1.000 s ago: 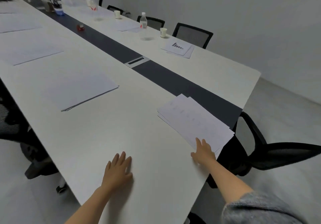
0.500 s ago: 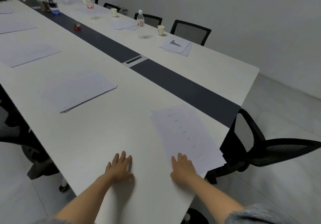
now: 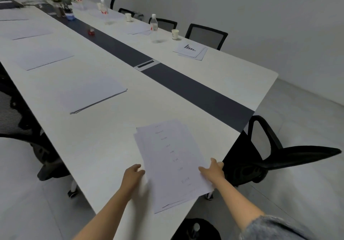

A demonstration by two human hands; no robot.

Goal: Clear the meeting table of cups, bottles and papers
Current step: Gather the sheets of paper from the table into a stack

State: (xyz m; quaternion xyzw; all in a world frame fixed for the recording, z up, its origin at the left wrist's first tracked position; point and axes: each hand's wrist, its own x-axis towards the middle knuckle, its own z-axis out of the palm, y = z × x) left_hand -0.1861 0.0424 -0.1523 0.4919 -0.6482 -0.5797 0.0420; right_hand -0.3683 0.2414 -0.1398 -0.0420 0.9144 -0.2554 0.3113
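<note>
Now bracketing a stack of printed sheets (image 3: 171,163) between both hands at the near corner of the white meeting table (image 3: 89,146). Pressing the left hand (image 3: 132,174) to the stack's left edge, fingers bent and blurred; cannot tell whether gripping or only touching. Laying the right hand (image 3: 212,169) on the stack's right edge, thumb spread over the top sheet, fingers at the table's end; cannot tell whether curled under the paper. Stack flat between the hands, one corner jutting past the table's end beside the right wrist. Ahead of the left hand, well apart, another set of papers (image 3: 93,94). Far beyond the right hand, bar-chart papers (image 3: 189,50), a paper cup (image 3: 175,34) and a water bottle (image 3: 154,28). Just right of the right hand, off the table, a black office chair (image 3: 279,156).
</note>
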